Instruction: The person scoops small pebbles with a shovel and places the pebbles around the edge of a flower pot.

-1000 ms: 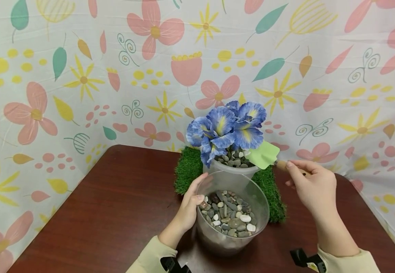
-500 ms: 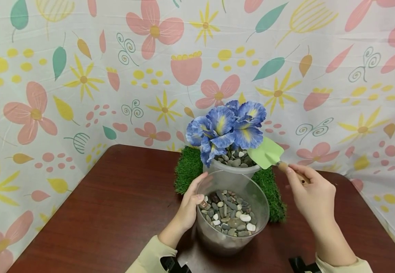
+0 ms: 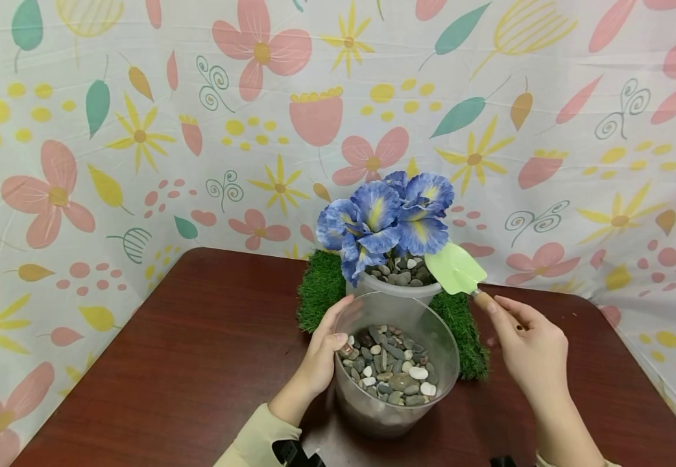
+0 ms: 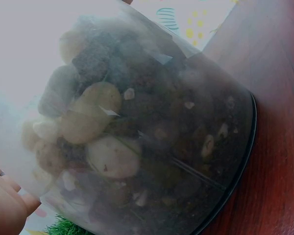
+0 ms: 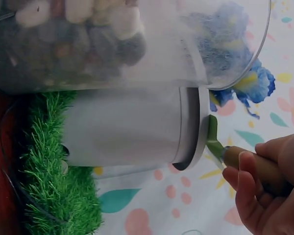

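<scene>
My right hand (image 3: 529, 350) grips the wooden handle of the green trowel (image 3: 456, 268), fingers and thumb curled round it. Over the last second the trowel has drawn back and down: its blade, previously level beside the blue flowers (image 3: 386, 217), now tilts with the tip raised, just off the rim of the white flower pot (image 3: 393, 289), and my hand has come lower and nearer to me. The blade appears empty; no stones show on it. I judge this to be the return stroke after a scoop was delivered to the white pot, whose pebbles (image 3: 402, 269) lie close to the rim. My left hand (image 3: 323, 353) has not moved; its fingers curve against the wall of the clear container (image 3: 367, 415), thumb at the rim, steadying it on the dark wooden table (image 3: 198, 363). That container sits just in front of the green grass mat (image 3: 322, 285) carrying the white pot, and still holds a layer of mixed stones (image 3: 390, 366) over dark material. The wrist views confirm the blade edge beside the white pot's rim.
</scene>
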A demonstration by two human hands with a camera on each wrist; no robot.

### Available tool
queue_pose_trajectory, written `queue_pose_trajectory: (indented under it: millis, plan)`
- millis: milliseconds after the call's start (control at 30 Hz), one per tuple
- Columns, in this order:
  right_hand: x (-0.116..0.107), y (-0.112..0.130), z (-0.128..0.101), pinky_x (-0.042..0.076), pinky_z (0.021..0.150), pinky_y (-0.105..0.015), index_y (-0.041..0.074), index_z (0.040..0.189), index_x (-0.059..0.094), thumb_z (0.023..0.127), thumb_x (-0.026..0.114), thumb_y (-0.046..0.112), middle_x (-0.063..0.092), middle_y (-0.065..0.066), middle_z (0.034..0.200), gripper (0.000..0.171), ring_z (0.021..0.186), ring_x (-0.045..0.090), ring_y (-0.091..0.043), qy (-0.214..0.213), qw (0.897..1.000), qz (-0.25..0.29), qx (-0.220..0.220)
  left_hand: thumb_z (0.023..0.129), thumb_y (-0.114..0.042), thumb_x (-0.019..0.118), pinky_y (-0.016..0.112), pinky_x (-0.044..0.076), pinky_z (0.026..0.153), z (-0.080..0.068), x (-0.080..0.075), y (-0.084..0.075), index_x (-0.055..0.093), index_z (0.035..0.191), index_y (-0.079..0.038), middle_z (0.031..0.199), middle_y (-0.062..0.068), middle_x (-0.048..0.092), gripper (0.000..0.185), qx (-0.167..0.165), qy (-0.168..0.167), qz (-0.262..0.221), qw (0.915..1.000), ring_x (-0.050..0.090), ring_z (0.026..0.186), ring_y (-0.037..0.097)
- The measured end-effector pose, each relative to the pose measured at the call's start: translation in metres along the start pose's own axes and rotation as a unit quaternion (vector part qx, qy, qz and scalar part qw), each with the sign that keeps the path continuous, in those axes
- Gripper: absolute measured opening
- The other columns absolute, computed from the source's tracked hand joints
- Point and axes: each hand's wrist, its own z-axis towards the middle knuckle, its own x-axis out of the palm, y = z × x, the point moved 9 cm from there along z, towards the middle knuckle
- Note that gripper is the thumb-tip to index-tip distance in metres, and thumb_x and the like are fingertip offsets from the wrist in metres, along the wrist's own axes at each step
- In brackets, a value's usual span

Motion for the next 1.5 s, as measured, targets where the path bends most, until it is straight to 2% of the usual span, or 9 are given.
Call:
queue_pose_trajectory:
  millis: [200, 333, 433, 600, 833, 967, 1167, 1367, 1500]
  plan:
    - [0.018, -0.016, -0.006, 0.046, 0.042, -0.024, 0.005, 0.116, 0.061, 0.085, 0.055, 0.035, 0.065, 0.009, 0.067, 0.043, 0.048, 0.060, -0.011, 0.103, 0.993, 0.040, 0.031, 0.084, -0.016, 0.029, 0.050, 0.029, 0.096, -0.001, 0.000, 0.001, 0.019, 0.141, -0.002, 0.140, 0.018, 0.034, 0.060, -0.004, 0.001, 0.010, 0.9999, 0.031, 0.129, 0.033]
    - [0.027, -0.022, -0.012, 0.049, 0.044, -0.027, 0.001, 0.119, 0.057, 0.086, 0.056, 0.031, 0.065, 0.010, 0.068, 0.045, 0.050, 0.061, -0.011, 0.152, 0.985, 0.072, 0.030, 0.084, -0.014, 0.028, 0.042, 0.042, 0.076, 0.000, 0.000, -0.001, 0.019, 0.141, 0.001, 0.139, 0.021, 0.033, 0.060, 0.004, 0.002, 0.009, 0.9999, 0.034, 0.125, 0.039]
    - [0.033, -0.024, -0.017, 0.051, 0.047, -0.029, -0.002, 0.121, 0.054, 0.086, 0.056, 0.029, 0.067, 0.002, 0.075, 0.047, 0.056, 0.063, -0.008, 0.183, 0.979, 0.082, 0.025, 0.084, -0.014, 0.028, 0.038, 0.042, 0.061, 0.001, 0.000, -0.002, 0.020, 0.140, 0.001, 0.138, 0.023, 0.034, 0.059, 0.012, 0.000, 0.002, 0.9999, 0.035, 0.123, 0.042]
    - [0.041, -0.031, -0.023, 0.053, 0.054, -0.031, -0.005, 0.119, 0.052, 0.087, 0.055, 0.027, 0.066, -0.014, 0.086, 0.046, 0.066, 0.065, -0.006, 0.220, 0.970, 0.095, 0.030, 0.084, -0.014, 0.028, 0.039, 0.043, 0.069, 0.001, 0.001, -0.002, 0.020, 0.140, 0.000, 0.138, 0.023, 0.034, 0.058, 0.018, 0.003, -0.002, 0.9998, 0.034, 0.124, 0.041]
    - [0.046, -0.036, -0.029, 0.053, 0.055, -0.031, -0.006, 0.121, 0.049, 0.087, 0.055, 0.023, 0.063, -0.022, 0.092, 0.045, 0.067, 0.065, -0.008, 0.240, 0.962, 0.124, 0.041, 0.084, -0.012, 0.028, 0.038, 0.044, 0.065, 0.001, 0.001, -0.003, 0.022, 0.140, -0.002, 0.138, 0.024, 0.034, 0.058, 0.022, 0.001, 0.006, 0.9997, 0.035, 0.123, 0.042]
    - [0.048, -0.036, -0.030, 0.053, 0.055, -0.031, -0.007, 0.121, 0.050, 0.086, 0.057, 0.021, 0.064, -0.021, 0.090, 0.045, 0.067, 0.066, -0.012, 0.245, 0.960, 0.129, 0.034, 0.084, -0.012, 0.028, 0.039, 0.044, 0.070, 0.001, 0.001, -0.002, 0.021, 0.140, 0.000, 0.138, 0.024, 0.034, 0.058, 0.025, 0.002, 0.004, 0.9997, 0.035, 0.123, 0.043]
    - [0.049, -0.037, -0.032, 0.053, 0.055, -0.033, -0.004, 0.120, 0.051, 0.087, 0.056, 0.024, 0.063, -0.021, 0.091, 0.043, 0.068, 0.066, -0.019, 0.248, 0.959, 0.135, 0.034, 0.084, -0.012, 0.027, 0.042, 0.044, 0.069, 0.000, 0.000, -0.001, 0.020, 0.141, -0.002, 0.138, 0.024, 0.033, 0.058, 0.024, 0.004, 0.005, 0.9997, 0.035, 0.123, 0.043]
    - [0.037, -0.033, -0.027, 0.052, 0.051, -0.032, -0.002, 0.119, 0.054, 0.087, 0.055, 0.023, 0.065, 0.004, 0.082, 0.040, 0.062, 0.064, -0.014, 0.208, 0.967, 0.143, 0.028, 0.084, -0.010, 0.026, 0.051, 0.039, 0.087, 0.001, 0.000, -0.004, 0.018, 0.140, 0.002, 0.138, 0.025, 0.032, 0.059, 0.026, 0.006, 0.002, 0.9996, 0.034, 0.123, 0.045]
    - [0.026, -0.028, -0.025, 0.052, 0.051, -0.031, -0.001, 0.119, 0.056, 0.087, 0.056, 0.020, 0.065, 0.013, 0.081, 0.038, 0.060, 0.064, -0.012, 0.176, 0.972, 0.153, 0.025, 0.084, -0.011, 0.026, 0.045, 0.044, 0.076, 0.002, 0.001, -0.004, 0.018, 0.141, 0.001, 0.138, 0.024, 0.033, 0.058, 0.019, 0.006, 0.004, 0.9998, 0.034, 0.123, 0.044]
